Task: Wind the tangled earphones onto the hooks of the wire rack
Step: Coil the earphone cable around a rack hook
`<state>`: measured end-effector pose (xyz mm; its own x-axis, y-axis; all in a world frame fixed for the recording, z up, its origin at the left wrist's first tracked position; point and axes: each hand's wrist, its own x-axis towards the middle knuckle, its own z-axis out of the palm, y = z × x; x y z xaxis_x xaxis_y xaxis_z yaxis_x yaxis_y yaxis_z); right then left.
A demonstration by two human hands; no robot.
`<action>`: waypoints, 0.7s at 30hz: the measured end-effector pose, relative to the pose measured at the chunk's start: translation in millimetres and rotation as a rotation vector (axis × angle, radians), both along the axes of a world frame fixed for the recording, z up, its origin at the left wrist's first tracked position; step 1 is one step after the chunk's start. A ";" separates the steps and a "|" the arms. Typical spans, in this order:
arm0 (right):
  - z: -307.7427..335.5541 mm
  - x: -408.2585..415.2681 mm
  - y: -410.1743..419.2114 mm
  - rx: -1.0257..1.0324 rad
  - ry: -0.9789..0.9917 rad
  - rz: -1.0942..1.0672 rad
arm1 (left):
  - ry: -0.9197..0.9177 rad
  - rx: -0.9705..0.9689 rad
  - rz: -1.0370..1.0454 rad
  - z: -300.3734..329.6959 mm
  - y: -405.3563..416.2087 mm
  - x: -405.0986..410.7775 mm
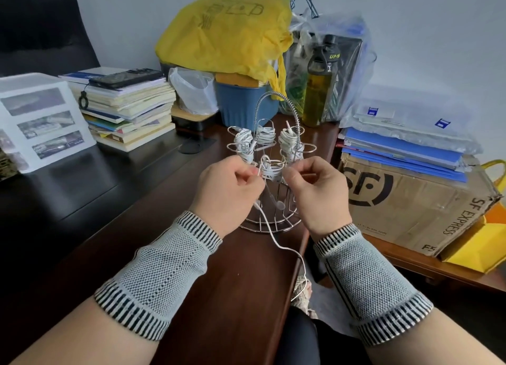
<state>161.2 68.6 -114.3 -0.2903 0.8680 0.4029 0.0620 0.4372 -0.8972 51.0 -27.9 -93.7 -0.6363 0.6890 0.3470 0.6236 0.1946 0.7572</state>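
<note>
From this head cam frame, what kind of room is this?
Probably an office or home study. A dark wooden desk holds a stack of books, blue document folders lie on an SF Express shipping carton, and a black office chair stands behind the desk.

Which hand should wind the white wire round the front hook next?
Probably the left hand. It pinches the loose cable that trails off the desk edge, so it can feed another turn. The right hand pinches at the coil on the front hook, steadying it.
</note>
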 end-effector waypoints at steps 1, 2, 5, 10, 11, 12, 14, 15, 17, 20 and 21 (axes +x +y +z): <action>-3.2 1.0 -1.6 0.050 0.002 0.005 | -0.006 -0.001 0.005 0.7 -0.1 0.5; -5.8 1.8 -3.1 0.117 -0.002 0.003 | -0.017 0.002 0.008 1.7 -0.1 1.3; -10.7 2.0 -5.3 0.252 -0.007 -0.022 | -0.025 -0.002 0.009 2.8 -0.2 1.6; -11.2 -1.9 -4.9 0.335 -0.078 -0.093 | 0.061 -0.062 -0.001 7.9 -4.4 3.9; -11.0 -2.0 -4.7 0.357 -0.102 -0.109 | 0.139 -0.109 -0.015 10.5 -6.0 4.5; -10.6 -1.8 -5.2 0.374 -0.114 -0.126 | 0.231 -0.161 -0.030 13.8 -7.6 5.4; -9.7 0.2 -6.9 0.413 -0.102 -0.154 | 0.377 -0.229 -0.055 20.2 -10.7 6.8; -9.6 1.3 -7.9 0.448 -0.084 -0.157 | 0.406 -0.240 -0.068 22.9 -12.1 7.5; -10.1 3.1 -10.1 0.549 -0.056 -0.096 | 0.421 -0.247 -0.098 26.0 -13.8 8.3; -11.6 2.6 -12.5 0.614 -0.061 0.049 | 0.392 -0.258 -0.157 26.1 -14.9 7.0; -12.0 2.0 -12.0 0.607 -0.066 0.073 | 0.363 -0.260 -0.176 26.1 -15.0 6.2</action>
